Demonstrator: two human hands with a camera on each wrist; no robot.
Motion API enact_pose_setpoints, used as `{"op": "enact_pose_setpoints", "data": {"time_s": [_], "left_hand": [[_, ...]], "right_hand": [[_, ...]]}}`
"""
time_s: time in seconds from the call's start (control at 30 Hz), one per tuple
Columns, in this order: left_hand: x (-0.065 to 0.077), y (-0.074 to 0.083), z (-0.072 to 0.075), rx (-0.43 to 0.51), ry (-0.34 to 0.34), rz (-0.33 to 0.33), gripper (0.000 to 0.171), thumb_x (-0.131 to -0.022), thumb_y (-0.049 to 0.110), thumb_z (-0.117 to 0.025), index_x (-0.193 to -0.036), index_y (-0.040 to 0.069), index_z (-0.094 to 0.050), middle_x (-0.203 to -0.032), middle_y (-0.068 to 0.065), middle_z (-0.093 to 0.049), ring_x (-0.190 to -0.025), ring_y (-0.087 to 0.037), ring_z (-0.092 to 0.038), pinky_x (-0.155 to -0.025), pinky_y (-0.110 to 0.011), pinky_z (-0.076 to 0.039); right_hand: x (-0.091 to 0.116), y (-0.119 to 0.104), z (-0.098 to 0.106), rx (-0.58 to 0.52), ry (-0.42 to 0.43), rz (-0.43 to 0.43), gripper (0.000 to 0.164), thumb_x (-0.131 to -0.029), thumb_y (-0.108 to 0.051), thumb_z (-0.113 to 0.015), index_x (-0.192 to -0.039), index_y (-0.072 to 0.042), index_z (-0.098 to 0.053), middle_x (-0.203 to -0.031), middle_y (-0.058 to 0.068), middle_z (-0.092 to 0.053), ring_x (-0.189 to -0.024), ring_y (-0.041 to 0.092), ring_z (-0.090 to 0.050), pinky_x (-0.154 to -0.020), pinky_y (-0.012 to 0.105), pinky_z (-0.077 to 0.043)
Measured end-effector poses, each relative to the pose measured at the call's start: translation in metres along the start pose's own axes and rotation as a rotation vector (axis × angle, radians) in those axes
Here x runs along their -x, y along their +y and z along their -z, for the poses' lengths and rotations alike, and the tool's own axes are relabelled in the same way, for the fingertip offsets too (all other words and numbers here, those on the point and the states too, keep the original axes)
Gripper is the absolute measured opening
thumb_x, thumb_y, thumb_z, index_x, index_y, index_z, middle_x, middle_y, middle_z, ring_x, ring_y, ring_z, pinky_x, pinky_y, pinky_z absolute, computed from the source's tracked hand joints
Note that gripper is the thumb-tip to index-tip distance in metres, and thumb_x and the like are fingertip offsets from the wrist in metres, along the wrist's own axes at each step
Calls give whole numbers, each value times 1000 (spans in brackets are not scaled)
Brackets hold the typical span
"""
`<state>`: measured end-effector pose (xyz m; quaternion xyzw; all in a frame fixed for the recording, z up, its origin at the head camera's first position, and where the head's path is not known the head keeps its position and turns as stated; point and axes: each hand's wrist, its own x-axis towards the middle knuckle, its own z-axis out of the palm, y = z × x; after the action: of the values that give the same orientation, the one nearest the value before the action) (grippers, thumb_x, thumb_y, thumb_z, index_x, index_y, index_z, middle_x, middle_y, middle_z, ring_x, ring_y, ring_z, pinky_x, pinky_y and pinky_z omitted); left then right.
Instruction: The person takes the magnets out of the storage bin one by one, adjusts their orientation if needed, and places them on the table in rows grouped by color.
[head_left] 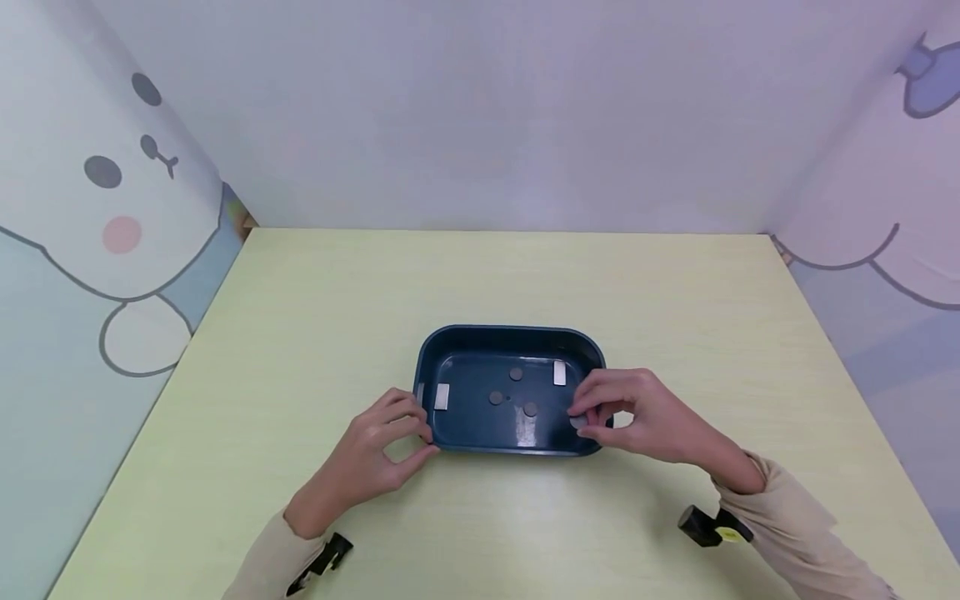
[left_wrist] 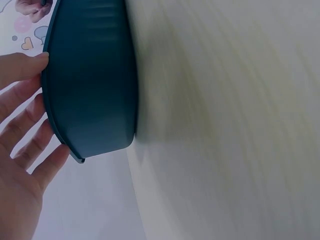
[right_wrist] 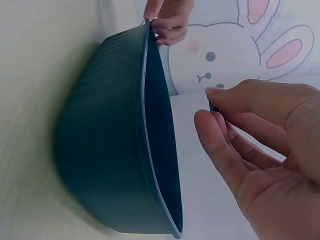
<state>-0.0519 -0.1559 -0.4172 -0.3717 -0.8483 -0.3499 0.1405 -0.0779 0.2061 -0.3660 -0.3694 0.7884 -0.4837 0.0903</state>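
Observation:
A dark blue-green plastic tub (head_left: 480, 452) stands on the table. My left hand (head_left: 382, 442) holds the tub's near left corner, fingertips and thumb on its rim (left_wrist: 46, 95). Over the right end of the tub, my right hand (head_left: 637, 412) pinches a small grey disc (head_left: 578, 422) between thumb and fingers. In the right wrist view the disc (right_wrist: 213, 106) shows edge-on at the fingertips, above the rim. Inside the tub are three similar grey discs (head_left: 515, 374), a pale rectangular piece (head_left: 442, 397) at the left and another pale rectangular piece (head_left: 559, 372) at the right.
The pale yellow table (head_left: 480, 533) extends around the tub on all sides. A plain pale wall (head_left: 480, 117) rises behind it, with cartoon-printed panels (head_left: 90, 250) at the sides. Each sleeve carries a black wrist device (head_left: 705, 527).

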Motion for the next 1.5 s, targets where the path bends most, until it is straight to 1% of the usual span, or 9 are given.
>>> {"op": "enact_pose_setpoints", "data": {"time_s": [0.27,0.5,0.73,0.93,1.07,1.23,1.4,1.5], "left_hand": [[-1,0,0,4,0,4,14,-72,17,-80,-79,17,-67,-88,6,-61,-94,-13,-52,-83,-21,-46],[0,-1,-2,13,12,-12,14,-74,17,-79,-78,17,-66,-87,7,-60,-94,-13,-52,-83,-21,-45],[0,-2,-3,16,23,-25,15,-73,16,-80,-78,17,-66,-87,7,-60,-93,-14,-52,-83,-22,-45],[1,-3,-3,15,30,-29,15,-73,16,-80,-78,17,-66,-86,7,-60,-92,-14,-52,-82,-22,-45],[2,-3,-4,17,35,-32,14,-74,16,-79,-78,17,-66,-86,7,-60,-92,-14,-52,-82,-22,-45],[2,-2,-4,16,33,-27,15,-73,16,-80,-78,17,-66,-87,7,-60,-93,-14,-52,-83,-22,-45],[1,-2,-3,10,28,-29,14,-74,17,-79,-77,17,-66,-86,6,-60,-92,-14,-52,-82,-23,-45],[0,-2,-2,8,28,-33,14,-74,16,-79,-77,17,-66,-86,6,-60,-92,-14,-52,-82,-23,-46]], "right_hand": [[5,0,6,-6,29,46,24,-77,3,-74,-97,-9,-72,-97,4,-63,-71,11,-60,-61,26,-54],[7,0,13,25,42,7,24,-77,2,-75,-98,-10,-72,-97,2,-63,-71,10,-60,-63,27,-55],[10,2,20,6,52,26,29,-76,8,-73,-99,-9,-71,-98,5,-63,-74,13,-61,-65,27,-55],[12,6,26,-4,56,4,33,-74,14,-70,-100,-7,-70,-98,7,-63,-78,16,-65,-67,29,-55],[12,9,30,12,62,-12,31,-75,10,-72,-101,-8,-71,-98,6,-64,-78,18,-65,-67,30,-55],[12,10,32,23,71,-36,29,-76,7,-73,-100,-8,-71,-98,6,-64,-79,15,-64,-67,29,-55],[11,11,35,71,85,-65,27,-76,3,-75,-99,-11,-71,-97,3,-65,-80,13,-62,-68,27,-55],[11,13,36,71,89,-75,27,-76,4,-74,-99,-10,-71,-97,4,-65,-80,14,-62,-68,27,-55]]}}
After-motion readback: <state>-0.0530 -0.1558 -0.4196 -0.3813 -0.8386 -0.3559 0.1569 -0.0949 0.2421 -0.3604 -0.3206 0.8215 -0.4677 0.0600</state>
